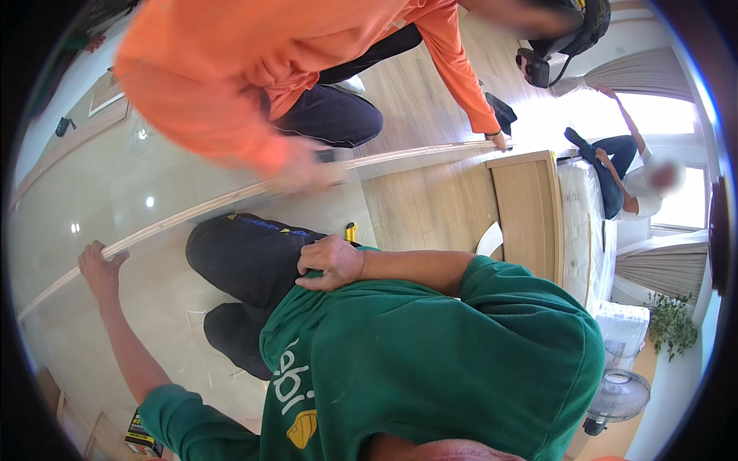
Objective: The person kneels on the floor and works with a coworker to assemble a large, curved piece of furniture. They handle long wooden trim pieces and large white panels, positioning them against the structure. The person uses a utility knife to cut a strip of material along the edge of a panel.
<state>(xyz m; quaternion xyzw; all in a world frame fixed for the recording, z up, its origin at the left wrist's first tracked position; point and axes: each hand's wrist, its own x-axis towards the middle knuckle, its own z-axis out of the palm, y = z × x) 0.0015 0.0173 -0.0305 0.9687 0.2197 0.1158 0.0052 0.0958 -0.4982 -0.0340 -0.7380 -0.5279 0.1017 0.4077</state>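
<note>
A long, thin wooden board [231, 198] stands on edge in front of me, its pale edge running from lower left to upper right. My left hand [100, 269] grips that edge near its left end, thumb on my side. At my waist, my right hand [334, 263] is closed on the hem of my green shirt [430, 323]. Across the board, a person in an orange top [231, 69] kneels. That person's blurred hand [304, 165] is at the edge with a dark item I cannot make out; their other hand [500, 140] touches the far right end.
A yellow-handled tool [350, 231] is beside my right hand. To the right are a wooden cabinet [526, 203], a plastic-wrapped mattress [578, 230] and a fan [617, 399]. Another person [642, 184] sits by the window. White strips [219, 361] lie on the floor.
</note>
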